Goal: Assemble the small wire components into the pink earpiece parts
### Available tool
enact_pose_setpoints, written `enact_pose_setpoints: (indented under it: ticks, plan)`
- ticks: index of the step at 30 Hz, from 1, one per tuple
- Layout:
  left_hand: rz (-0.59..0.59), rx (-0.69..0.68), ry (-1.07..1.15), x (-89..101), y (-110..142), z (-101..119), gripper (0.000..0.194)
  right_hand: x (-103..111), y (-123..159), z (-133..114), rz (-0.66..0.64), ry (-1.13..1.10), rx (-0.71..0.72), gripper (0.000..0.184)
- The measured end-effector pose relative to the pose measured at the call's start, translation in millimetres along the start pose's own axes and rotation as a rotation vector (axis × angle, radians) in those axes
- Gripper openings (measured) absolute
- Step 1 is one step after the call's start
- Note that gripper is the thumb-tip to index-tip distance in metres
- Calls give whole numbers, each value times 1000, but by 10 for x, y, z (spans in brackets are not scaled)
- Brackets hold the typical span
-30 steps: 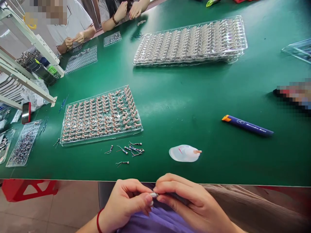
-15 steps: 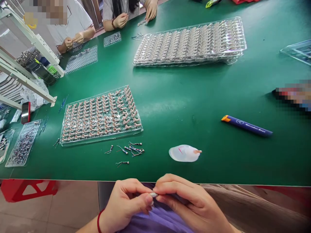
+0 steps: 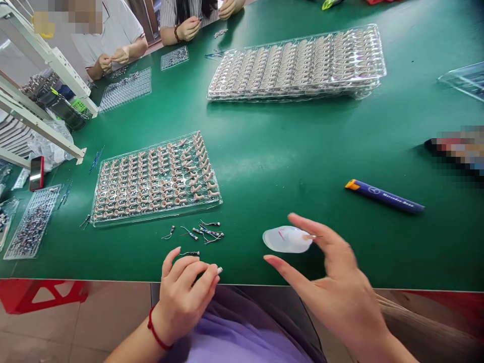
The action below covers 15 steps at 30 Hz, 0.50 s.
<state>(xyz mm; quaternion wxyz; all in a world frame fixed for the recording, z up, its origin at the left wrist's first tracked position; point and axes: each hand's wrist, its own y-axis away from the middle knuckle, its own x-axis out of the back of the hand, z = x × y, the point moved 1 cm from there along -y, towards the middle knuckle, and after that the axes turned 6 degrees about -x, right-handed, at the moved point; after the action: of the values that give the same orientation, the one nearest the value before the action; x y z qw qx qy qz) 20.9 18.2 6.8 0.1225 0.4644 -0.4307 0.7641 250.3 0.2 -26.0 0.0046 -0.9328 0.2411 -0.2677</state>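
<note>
My left hand is closed in a pinch at the table's front edge. A small white piece pokes out from its fingertips; the rest of it is hidden. My right hand is open, thumb and forefinger spread around a translucent white squeeze bottle lying on its side. The bottle has a thin tip pointing right, and a grip on it does not show. Just beyond my left hand lie several small wired parts with thin leads.
A clear tray of beige earpiece-like parts lies at centre left. Stacked filled trays stand further back. A blue box cutter lies at right, a red phone at left. Two people work across the green table.
My hands were together over my lap and have come apart. The right has reached forward to the bottle and opened; the left has moved slightly left and up with the white piece.
</note>
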Motion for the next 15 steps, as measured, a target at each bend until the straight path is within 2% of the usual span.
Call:
enact_pose_setpoints:
  ticks: [2, 4, 7, 10, 15]
  plan:
    - [18, -26, -94, -35, 2, 12, 14, -21, -20, 17, -72, 65, -20, 44]
    - [26, -32, -124, -55, 3, 31, 13, -19, 9, 41, -91, 28, 42, 37]
    - [25, -24, -133, -64, 8, 52, 14, 7, 116, 94, -195, -11, 182, 41]
    - [19, -2, -134, -73, 22, 59, 14, 51, 239, 131, -282, -4, 219, 45]
    - [17, 12, -131, -84, 26, 72, 14, 106, 333, 120, -352, -108, 324, 35]
